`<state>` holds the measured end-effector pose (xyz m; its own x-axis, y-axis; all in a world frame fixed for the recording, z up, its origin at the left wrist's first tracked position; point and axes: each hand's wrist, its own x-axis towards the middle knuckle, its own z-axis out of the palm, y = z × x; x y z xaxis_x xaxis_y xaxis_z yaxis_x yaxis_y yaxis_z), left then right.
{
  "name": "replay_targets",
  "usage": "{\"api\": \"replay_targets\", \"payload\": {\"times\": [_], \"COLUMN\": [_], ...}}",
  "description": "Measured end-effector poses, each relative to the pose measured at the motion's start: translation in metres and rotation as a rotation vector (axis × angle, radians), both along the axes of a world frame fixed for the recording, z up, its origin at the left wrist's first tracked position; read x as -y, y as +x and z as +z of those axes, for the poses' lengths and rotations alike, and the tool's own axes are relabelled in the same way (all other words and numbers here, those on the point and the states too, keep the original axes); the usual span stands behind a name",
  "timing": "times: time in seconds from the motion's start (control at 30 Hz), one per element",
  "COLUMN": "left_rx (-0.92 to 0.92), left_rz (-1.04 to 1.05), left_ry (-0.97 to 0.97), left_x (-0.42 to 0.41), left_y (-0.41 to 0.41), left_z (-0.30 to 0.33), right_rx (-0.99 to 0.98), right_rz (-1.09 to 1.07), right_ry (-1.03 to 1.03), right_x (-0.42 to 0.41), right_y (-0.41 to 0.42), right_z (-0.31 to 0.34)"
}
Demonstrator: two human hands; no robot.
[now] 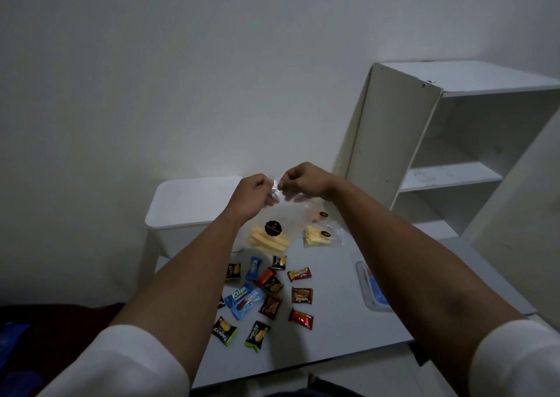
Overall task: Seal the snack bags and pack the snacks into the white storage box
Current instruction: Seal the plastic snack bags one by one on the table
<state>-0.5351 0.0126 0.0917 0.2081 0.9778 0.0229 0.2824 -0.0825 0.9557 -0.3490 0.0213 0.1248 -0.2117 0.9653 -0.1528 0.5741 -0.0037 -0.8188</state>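
Fingers [280, 184] of both hands pinch the top edge of a clear bag [280, 227], left hand [253, 195] and right hand [303, 180] almost touching, holding it up above the desk [333, 330]. Yellow sticks [268, 240] sit in its bottom under a black sticker. Behind it stands the white box [188, 208], lid on. A second bag [319, 236] lies just right. Small wrapped snacks [266, 296] lie scattered nearer. White shelves [448, 160] stand at right.
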Motion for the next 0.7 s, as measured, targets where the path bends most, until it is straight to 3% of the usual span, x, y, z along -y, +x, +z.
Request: {"api": "replay_targets", "payload": {"times": [0.17, 0.37, 0.7], "left_rx": [0.012, -0.022, 0.023], "left_rz": [-0.012, 0.062, 0.043], "left_ry": [-0.027, 0.040, -0.014], "left_x": [-0.001, -0.010, -0.002], "left_y": [-0.002, -0.011, -0.016], "left_z": [-0.003, -0.006, -0.015], "right_rx": [0.025, -0.080, -0.142], "right_rz": [0.051, -0.010, -0.074], "right_ry": [-0.015, -0.011, -0.010], "right_x": [-0.005, -0.006, 0.004], "right_y": [-0.004, -0.005, -0.007], "right_z": [-0.002, -0.006, -0.022]}}
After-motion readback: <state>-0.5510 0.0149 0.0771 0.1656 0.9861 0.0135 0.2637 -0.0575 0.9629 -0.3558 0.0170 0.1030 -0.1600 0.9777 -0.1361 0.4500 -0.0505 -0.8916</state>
